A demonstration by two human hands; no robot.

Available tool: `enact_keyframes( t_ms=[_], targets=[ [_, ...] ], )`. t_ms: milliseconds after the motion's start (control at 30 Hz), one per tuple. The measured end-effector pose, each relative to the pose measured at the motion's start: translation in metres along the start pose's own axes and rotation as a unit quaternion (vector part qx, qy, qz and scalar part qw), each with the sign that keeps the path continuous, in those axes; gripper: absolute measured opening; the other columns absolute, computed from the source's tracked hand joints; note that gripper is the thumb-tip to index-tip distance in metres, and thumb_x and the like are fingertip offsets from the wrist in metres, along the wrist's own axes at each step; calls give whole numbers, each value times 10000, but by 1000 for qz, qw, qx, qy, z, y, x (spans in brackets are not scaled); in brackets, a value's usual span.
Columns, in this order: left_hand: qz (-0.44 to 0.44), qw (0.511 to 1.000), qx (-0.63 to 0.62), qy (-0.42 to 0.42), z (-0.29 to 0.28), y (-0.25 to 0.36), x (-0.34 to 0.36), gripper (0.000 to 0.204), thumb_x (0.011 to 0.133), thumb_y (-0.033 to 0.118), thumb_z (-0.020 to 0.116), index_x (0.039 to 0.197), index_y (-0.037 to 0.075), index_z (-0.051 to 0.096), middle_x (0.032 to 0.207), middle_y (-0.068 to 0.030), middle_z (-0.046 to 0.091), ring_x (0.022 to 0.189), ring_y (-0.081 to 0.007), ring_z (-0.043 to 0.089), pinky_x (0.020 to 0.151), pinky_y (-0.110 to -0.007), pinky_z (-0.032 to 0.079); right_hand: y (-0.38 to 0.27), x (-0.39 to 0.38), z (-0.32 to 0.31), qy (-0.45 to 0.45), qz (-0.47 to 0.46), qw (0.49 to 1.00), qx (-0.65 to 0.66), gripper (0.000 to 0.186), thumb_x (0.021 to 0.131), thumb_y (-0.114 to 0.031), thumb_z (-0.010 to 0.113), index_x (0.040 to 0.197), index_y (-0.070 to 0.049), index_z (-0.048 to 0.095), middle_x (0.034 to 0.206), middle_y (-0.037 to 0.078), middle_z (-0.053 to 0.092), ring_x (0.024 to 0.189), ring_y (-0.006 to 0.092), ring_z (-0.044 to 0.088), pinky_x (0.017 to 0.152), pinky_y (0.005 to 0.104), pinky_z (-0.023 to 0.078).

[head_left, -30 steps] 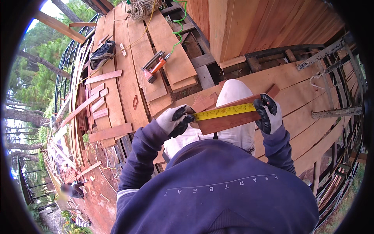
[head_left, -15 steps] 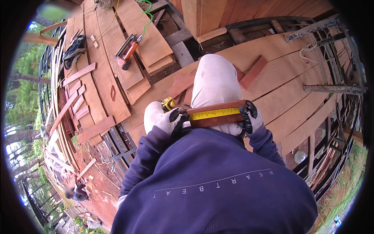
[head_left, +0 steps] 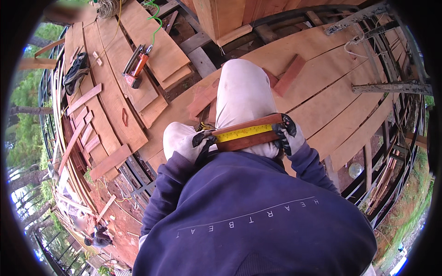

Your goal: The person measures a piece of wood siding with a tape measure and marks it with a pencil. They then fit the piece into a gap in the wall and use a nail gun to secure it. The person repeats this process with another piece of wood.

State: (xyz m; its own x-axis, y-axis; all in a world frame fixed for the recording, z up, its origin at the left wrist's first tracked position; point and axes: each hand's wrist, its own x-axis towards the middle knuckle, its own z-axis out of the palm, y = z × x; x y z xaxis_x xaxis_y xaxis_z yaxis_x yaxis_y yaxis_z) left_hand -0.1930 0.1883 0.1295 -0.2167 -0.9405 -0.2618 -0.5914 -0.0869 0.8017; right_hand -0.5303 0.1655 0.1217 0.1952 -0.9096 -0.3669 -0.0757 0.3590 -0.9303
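Note:
A short reddish-brown wooden board lies across my lap. Along it stretches the yellow blade of a tape measure, its markings facing up. My left hand, in a white glove with dark fingers, is closed at the left end, pressing the tape blade against the board. The tape's case is mostly hidden beyond that hand. At the other end my right hand, gloved the same way, grips the board with its fingers wrapped over the edge and the tape's end.
An orange nail gun with a green coiled hose lies on planks ahead left. Reddish offcuts lie beyond my knees, more at left. Gaps open between deck boards. Black metal framing stands at right. Another person is far lower left.
My view has shifted slightly, so the surroundings sit further left. The tape's yellow case, plain before beside my left hand, is now mostly hidden. Both hands keep their hold.

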Motion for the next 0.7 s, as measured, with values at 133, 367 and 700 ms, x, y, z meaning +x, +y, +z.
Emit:
enact_keyframes(
  t_ms=[133, 367, 700],
  targets=[
    [-32, 998, -8, -48, -2, 1, 0, 240, 935, 170, 566, 1141, 81, 651, 905, -98, 691, 811, -206, 658, 735, -304, 498, 10, 4, -11, 23, -395, 850, -349, 296, 892, -49, 549, 1178, 26, 542, 1123, 213, 599, 961, 331, 618, 838, 392, 516],
    [-81, 966, -198, -143, -6, -13, -4, 258, 974, 147, 509, 1171, 14, 610, 862, -23, 644, 745, -105, 568, 687, -249, 473, 15, 10, -8, 41, -381, 853, -354, 263, 885, -12, 527, 1144, -11, 568, 1159, 208, 584, 960, 347, 617, 842, 396, 512],
    [-80, 929, -315, -179, 6, -33, -6, 281, 978, 174, 530, 1207, 20, 585, 872, 11, 609, 737, -63, 533, 646, -229, 452, 14, 15, -5, 36, -301, 920, -248, 314, 902, -99, 513, 1203, -21, 562, 1180, 160, 584, 1011, 241, 596, 886, 330, 482]
  ],
)
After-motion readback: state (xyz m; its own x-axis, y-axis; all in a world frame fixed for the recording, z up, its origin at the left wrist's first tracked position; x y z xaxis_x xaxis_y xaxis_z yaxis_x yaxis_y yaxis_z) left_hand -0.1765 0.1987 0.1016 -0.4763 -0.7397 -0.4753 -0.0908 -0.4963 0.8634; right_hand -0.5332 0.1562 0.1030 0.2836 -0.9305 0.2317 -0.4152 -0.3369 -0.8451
